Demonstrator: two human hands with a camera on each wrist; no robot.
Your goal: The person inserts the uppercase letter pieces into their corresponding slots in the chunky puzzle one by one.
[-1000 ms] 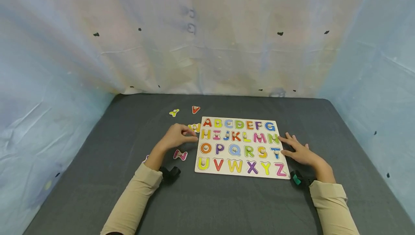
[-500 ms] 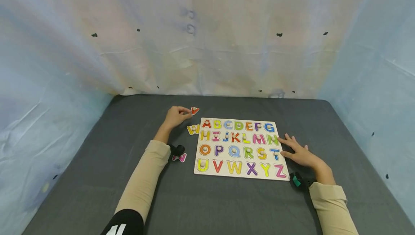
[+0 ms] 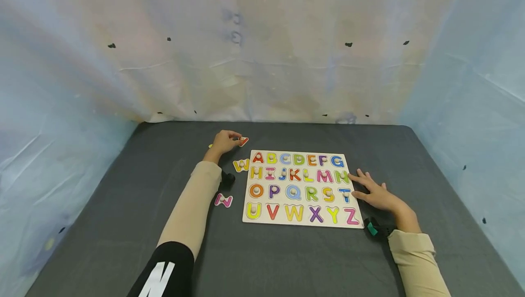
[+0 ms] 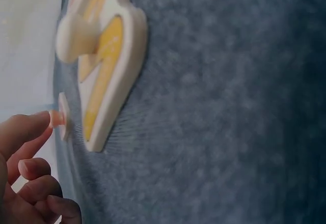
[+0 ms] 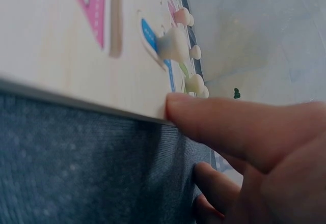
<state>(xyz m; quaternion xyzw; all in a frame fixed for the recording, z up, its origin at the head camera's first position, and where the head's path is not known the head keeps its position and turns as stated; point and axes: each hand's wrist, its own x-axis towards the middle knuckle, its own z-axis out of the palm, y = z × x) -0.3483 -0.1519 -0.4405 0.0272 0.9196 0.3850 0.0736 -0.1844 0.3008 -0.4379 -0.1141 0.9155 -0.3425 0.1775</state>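
Note:
My left hand (image 3: 224, 142) is at the far side of the table, thumb and finger pinching the knob of a red letter V puzzle piece (image 3: 244, 141). In the left wrist view that piece (image 4: 63, 117) stands small at the fingertips, beyond a yellow W piece (image 4: 114, 56). The wooden alphabet board (image 3: 283, 200) lies in the middle; its bottom-row V to Z show flat, without knobs. My right hand (image 3: 377, 194) has its fingers spread at the board's right edge. Seen from the right wrist, the thumb (image 5: 188, 113) touches that edge near the blue T (image 5: 148, 34).
A pink Z piece (image 3: 223, 200) lies left of the board, close to my left forearm. A bit of a yellow-green piece (image 3: 210, 145) peeks out behind my left hand. Pale sheeting (image 3: 262, 74) hangs behind the grey-covered table (image 3: 287, 260).
My left hand has moved away from beside the W to the red V and has taken hold of its knob. The right hand has stayed at the board's edge.

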